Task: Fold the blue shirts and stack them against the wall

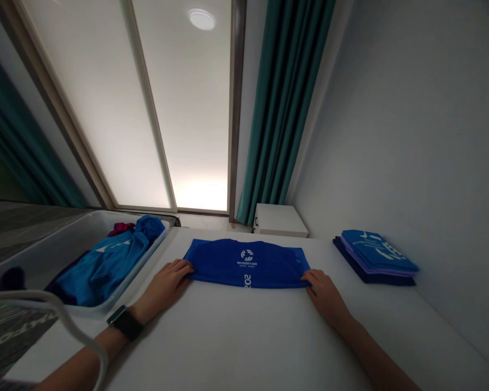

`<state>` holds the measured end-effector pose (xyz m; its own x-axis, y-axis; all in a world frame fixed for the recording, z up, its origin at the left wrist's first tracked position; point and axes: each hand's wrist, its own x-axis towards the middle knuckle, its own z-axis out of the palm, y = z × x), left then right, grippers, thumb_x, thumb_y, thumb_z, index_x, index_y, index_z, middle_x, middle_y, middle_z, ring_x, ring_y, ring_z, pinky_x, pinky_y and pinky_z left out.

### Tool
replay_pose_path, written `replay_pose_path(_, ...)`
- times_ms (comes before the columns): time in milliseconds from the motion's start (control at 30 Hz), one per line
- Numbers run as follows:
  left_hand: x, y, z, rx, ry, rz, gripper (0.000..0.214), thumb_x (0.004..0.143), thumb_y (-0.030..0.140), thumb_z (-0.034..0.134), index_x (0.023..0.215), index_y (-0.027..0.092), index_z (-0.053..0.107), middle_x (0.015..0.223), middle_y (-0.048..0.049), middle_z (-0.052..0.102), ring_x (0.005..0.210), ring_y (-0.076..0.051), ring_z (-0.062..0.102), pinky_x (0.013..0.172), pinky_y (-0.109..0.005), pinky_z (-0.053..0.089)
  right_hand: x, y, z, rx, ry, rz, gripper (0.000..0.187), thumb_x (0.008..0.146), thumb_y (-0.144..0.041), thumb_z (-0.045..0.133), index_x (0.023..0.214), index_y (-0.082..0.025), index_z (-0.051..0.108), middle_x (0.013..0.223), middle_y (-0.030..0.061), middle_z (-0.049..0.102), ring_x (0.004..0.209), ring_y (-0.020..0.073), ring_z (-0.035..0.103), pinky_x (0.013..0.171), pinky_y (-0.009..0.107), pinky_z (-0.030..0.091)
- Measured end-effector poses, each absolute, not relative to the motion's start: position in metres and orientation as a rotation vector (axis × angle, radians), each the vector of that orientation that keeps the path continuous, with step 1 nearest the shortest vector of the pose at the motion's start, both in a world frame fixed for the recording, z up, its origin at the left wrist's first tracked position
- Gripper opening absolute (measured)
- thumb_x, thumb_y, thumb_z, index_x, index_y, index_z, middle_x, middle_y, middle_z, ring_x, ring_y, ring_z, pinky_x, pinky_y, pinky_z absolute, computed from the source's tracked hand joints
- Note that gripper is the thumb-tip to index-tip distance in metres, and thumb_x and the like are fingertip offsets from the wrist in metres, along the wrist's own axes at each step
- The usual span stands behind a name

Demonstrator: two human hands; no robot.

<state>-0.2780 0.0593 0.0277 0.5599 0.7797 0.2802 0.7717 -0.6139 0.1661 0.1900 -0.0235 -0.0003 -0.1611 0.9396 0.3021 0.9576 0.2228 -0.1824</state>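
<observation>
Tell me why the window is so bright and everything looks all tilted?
In the head view, the frosted window glows from behind and washes out white near its bottom. The head view's wide lens makes the window's frame and the green curtain lean. The blue shirt on the white table looks dim but sharp.

Desk (244, 336) bare in front of folded blue shirt (248, 263): clear lane. Left side blocked by white bin (140, 271) of clothes. Right: folded stack (375, 258) sits near wall (432, 163); open gap between shirt and stack. White cable (44, 296) crosses near-left corner.
</observation>
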Motion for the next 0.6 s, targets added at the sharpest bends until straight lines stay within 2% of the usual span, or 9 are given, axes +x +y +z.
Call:
replay_pose_path(167, -0.281, 0.027, 0.039, 2.798, 1.358, 0.434, 0.026, 0.091, 0.029, 0.046, 0.106, 0.025, 0.066, 0.114, -0.0067, 0.066, 0.106, -0.026, 0.060, 0.098, -0.044, 0.039, 0.181, -0.057, 0.013, -1.751, -2.238, -0.097, 0.028, 0.079, -0.011, 0.045, 0.096, -0.023, 0.064, 0.106, 0.0095, 0.065, 0.105, 0.0264, 0.057, 0.091, 0.042, 0.040)
replay_pose_path(233, -0.273, 0.023, 0.043, 2.807, 1.348, 0.419, 0.030, 0.093, 0.033, 0.044, 0.114, 0.025, 0.065, 0.119, -0.0071, 0.065, 0.109, -0.026, 0.059, 0.102, -0.045, 0.037, 0.173, -0.060, 0.022, -1.774, -2.255, -0.110, 0.021, 0.082, -0.017, 0.047, 0.091, -0.023, 0.065, 0.100, 0.0090, 0.066, 0.101, 0.0262, 0.058, 0.093, 0.043, 0.039)
replay_pose_path(300, -0.258, 0.027, 0.045, 2.814, 1.331, 0.443, 0.037, 0.095, 0.036, 0.042, 0.125, 0.024, 0.060, 0.128, -0.0082, 0.061, 0.118, -0.027, 0.055, 0.105, -0.045, 0.036, 0.161, -0.054, 0.031, -1.784, -2.252, -0.107, 0.021, 0.087, -0.022, 0.044, 0.088, -0.023, 0.065, 0.096, 0.0087, 0.067, 0.098, 0.0256, 0.058, 0.095, 0.044, 0.038)
replay_pose_path(433, -0.217, 0.048, 0.042, 2.815, 1.258, 0.466, 0.047, 0.097, 0.039, 0.040, 0.140, 0.024, 0.047, 0.145, -0.0086, 0.048, 0.132, -0.027, 0.045, 0.111, -0.047, 0.032, 0.131, -0.021, 0.039, -1.709, -2.208, -0.080, 0.035, 0.093, -0.024, 0.035, 0.114, -0.021, 0.064, 0.118, 0.0114, 0.064, 0.114, 0.0256, 0.055, 0.102, 0.044, 0.037)
replay_pose_path(600, -0.183, 0.077, 0.030, 2.854, 1.112, 0.373, 0.051, 0.098, 0.044, 0.039, 0.145, 0.025, 0.041, 0.153, -0.0088, 0.037, 0.140, -0.026, 0.034, 0.115, -0.048, 0.024, 0.104, 0.017, 0.026, -1.826, -2.214, -0.004, 0.051, 0.096, -0.036, 0.032, 0.141, -0.016, 0.045, 0.148, 0.0118, 0.043, 0.137, 0.0250, 0.037, 0.113, 0.044, 0.028)
